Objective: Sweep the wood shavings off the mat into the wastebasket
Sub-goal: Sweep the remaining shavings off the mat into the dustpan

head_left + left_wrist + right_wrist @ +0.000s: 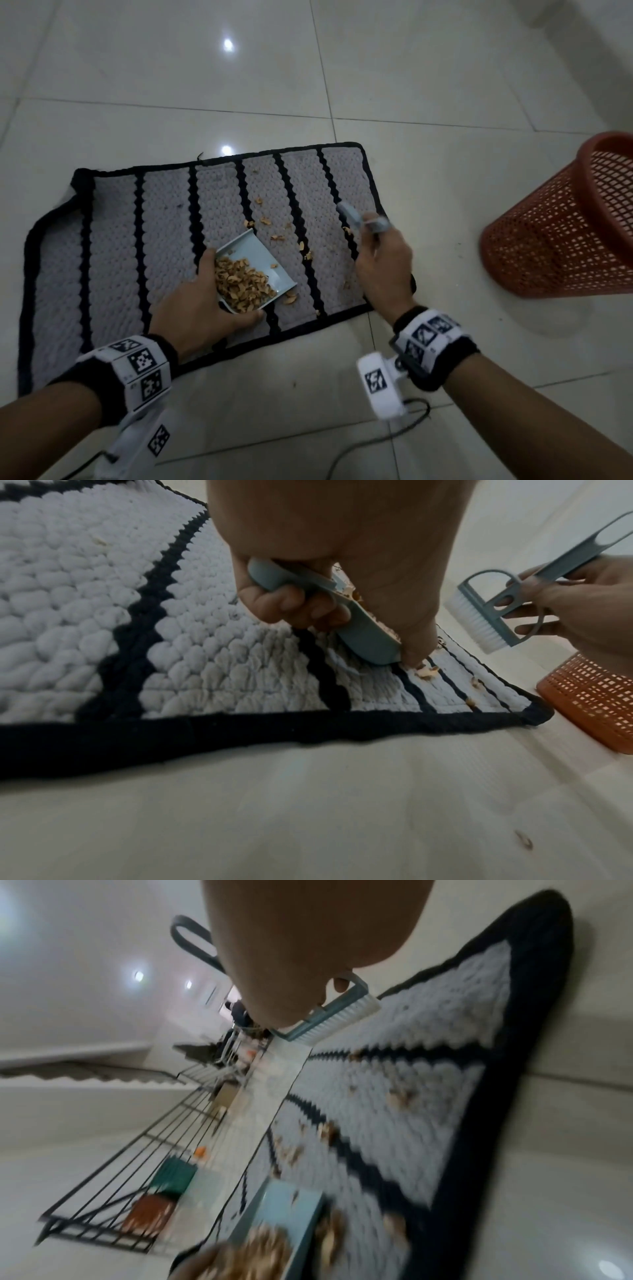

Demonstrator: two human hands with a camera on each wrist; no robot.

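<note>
Gripping the pale blue dustpan (255, 260) by its near end, left hand (202, 310) has fingers curled under and thumb along the rim; pan rests tilted on the mat (113, 246), holding a heap of wood shavings (239, 282). Right hand (383, 263) is curled around the handle of a small blue brush (493, 615) with white bristles, raised just above the mat's right edge, not touching it. Loose shavings lie scattered on the grey, black-striped mat between pan and brush. Orange mesh wastebasket (561, 226) stands on the tiled floor (342, 61) right of the mat, apart from it. Both wristbands (137, 370) carry black-and-white square markers; no readable writing or brand anywhere.
</note>
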